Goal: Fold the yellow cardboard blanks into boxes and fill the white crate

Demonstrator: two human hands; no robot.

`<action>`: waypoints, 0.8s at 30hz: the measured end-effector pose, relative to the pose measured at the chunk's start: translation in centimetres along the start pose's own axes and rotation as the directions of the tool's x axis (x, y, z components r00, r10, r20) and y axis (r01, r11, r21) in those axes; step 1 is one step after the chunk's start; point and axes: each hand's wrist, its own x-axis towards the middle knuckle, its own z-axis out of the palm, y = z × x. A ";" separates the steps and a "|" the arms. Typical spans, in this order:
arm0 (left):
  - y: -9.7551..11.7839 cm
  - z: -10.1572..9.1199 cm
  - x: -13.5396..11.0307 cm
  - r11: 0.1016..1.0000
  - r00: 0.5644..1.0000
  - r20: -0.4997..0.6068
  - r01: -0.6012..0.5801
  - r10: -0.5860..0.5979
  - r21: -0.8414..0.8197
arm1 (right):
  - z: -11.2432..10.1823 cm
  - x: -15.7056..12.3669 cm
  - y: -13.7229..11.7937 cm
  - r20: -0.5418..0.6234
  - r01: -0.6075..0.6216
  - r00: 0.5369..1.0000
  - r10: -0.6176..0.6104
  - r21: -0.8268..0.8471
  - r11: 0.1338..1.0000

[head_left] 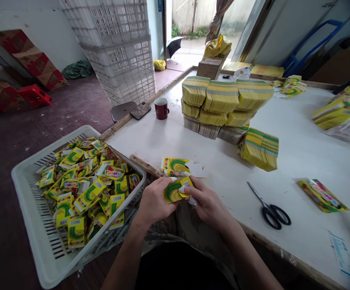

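A small yellow-and-green printed carton (174,192) is held between both hands at the near table edge. My left hand (155,201) grips its left end, the thumb along the top. My right hand (203,197) pinches the right end, where a flap shows by the barcode; white coverings sit on some fingertips. Just beyond the hands, a flat unfolded carton (176,165) lies on the white table (151,141). Left of my left hand stands a white plastic crate (26,189), heaped with several similar folded cartons (86,195).
Stacks of flat cartons (221,96) stand at mid-table, with another bundle (261,149) beside them. Black-handled scissors (273,211) and a printed packet (321,195) lie to the right. A maroon mug (161,108) and a phone (140,110) sit near the left edge. Tall stacked crates (117,44) rise behind.
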 end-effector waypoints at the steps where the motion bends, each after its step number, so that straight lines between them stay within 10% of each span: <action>1: 0.0 -0.1 0.0 1.000 1.000 0.003 -0.002 0.002 0.001 | 0.0 -0.1 0.1 0.011 0.005 1.000 -0.005 0.024 1.000; 10: 0.7 0.7 0.2 0.999 0.995 -0.100 0.010 -0.006 0.038 | 2.0 0.2 -0.5 -0.101 -0.143 0.980 0.169 0.219 0.965; 13: 0.2 1.0 -0.3 0.974 0.973 -0.190 0.090 -0.131 -0.210 | 2.6 0.9 -0.4 -0.108 -0.161 0.970 0.216 0.376 0.913; 17: -2.1 -0.2 -0.6 0.652 0.718 -0.469 -0.028 -0.514 -0.758 | 1.8 1.9 1.2 -0.157 -0.192 0.952 0.261 0.355 0.915; 20: -3.5 -1.4 -0.1 0.428 0.539 -0.442 -0.160 -0.717 -0.890 | 0.9 3.0 2.8 -0.253 -0.318 0.911 0.325 0.069 0.946; 24: -3.3 -0.6 0.4 0.069 0.569 -0.096 -0.070 -0.817 -0.995 | 1.3 4.9 4.0 -0.236 -0.377 0.909 0.344 -0.113 0.919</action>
